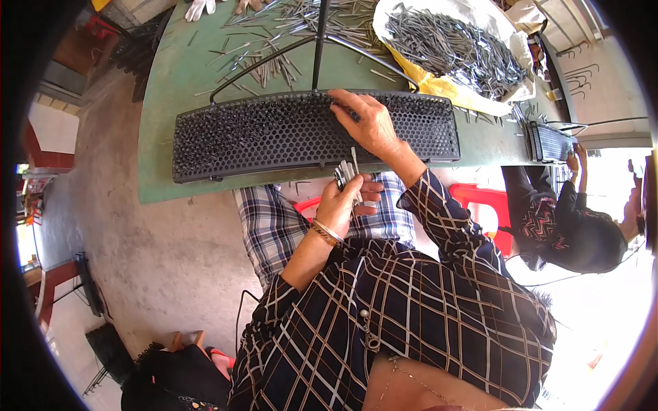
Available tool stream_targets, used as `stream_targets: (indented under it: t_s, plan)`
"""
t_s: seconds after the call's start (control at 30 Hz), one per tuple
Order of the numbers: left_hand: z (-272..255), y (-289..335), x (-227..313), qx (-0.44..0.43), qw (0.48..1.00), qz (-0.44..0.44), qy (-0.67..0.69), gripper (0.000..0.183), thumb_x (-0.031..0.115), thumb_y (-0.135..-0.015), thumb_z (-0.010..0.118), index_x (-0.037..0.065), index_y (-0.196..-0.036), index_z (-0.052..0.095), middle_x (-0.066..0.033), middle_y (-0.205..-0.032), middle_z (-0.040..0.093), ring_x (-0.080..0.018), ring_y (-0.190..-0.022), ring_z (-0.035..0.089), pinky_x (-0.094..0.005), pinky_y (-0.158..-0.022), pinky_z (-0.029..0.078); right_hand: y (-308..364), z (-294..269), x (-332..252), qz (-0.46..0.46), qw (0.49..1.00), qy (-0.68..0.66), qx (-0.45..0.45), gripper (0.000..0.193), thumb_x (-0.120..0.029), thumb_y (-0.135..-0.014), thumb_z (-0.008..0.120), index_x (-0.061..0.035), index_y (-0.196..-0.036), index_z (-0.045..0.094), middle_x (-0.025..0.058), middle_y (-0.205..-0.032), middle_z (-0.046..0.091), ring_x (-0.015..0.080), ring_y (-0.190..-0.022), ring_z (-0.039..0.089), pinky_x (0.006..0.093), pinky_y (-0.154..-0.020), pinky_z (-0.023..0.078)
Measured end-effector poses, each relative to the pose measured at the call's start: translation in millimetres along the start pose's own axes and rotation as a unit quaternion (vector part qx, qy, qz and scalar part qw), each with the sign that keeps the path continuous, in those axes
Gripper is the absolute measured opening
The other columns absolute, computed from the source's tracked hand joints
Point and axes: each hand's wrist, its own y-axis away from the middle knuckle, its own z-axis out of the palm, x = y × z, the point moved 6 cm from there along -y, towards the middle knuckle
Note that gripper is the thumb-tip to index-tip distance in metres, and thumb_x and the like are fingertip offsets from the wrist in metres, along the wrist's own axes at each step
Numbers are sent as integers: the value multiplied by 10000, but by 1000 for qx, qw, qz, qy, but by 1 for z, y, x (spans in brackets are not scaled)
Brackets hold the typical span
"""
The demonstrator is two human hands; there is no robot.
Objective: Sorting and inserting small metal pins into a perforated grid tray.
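A long black panel [274,137] full of round holes lies along the near edge of the green table. Thin dark pieces stand densely in its left part and far rows, while many holes at the middle and right show bare. My right hand [370,125] is over the panel right of its middle, thumb and fingers bent together at the holes; what they pinch is too small to make out. Below the panel's near edge, my left hand [340,201] is closed around a bundle of thin metal strips [347,172], their ends sticking up from the fingers.
A black metal frame [319,42] rises behind the panel. Loose strips [271,68] litter the green table [175,82]. A white and yellow sack [439,85] of strips stands far right. Another person [576,219] works at a similar panel [552,142]. A red stool [483,198] stands nearby.
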Motion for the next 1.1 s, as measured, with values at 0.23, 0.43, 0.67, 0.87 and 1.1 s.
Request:
stream_targets:
  t_s: [0.23, 0.43, 0.67, 0.87, 1.1]
  plan:
    - [1, -1, -1, -2, 1000, -3, -4, 288, 251, -940, 482, -7, -1056, 535, -143, -940, 649, -171, -775, 639, -280, -564, 554, 1, 5, -4, -87, 996, 7, 3, 221, -78, -810, 614, -45, -1028, 621, 131, -911, 650, 299, -840, 620, 376, -746, 496]
    - [1, -1, -3, -4, 1000, -4, -6, 302, 257, -939, 486, -13, -1067, 530, -142, -939, 650, -170, -771, 638, -274, -561, 550, 4, 4, 9, 34, 997, -61, -14, 233, -93, -818, 612, -39, -1044, 633, 130, -940, 646, 295, -871, 619, 358, -763, 498]
    - [5, -1, -2, -7, 1000, -10, -6, 303, 253, -941, 481, -17, -1074, 522, -146, -940, 650, -164, -763, 634, -265, -559, 541, 2, 0, 0, -55, 998, 22, 1, 194, -81, -807, 616, -34, -993, 645, 119, -921, 597, 298, -835, 588, 368, -743, 480]
    - [4, -1, -2, -10, 1000, -7, -3, 301, 252, -942, 477, -16, -1071, 523, -150, -948, 650, -160, -766, 632, -268, -564, 542, -2, 3, -3, -72, 997, 3, -37, 162, -77, -809, 610, -32, -962, 643, 112, -900, 581, 303, -833, 574, 369, -732, 472]
    - [3, -3, -4, -4, 1000, -8, -8, 305, 259, -939, 482, -13, -1071, 528, -154, -952, 649, -167, -770, 630, -273, -565, 543, -9, 2, -11, -107, 990, 34, -90, 211, -48, -797, 592, -24, -1004, 626, 110, -928, 563, 298, -866, 558, 373, -785, 451]
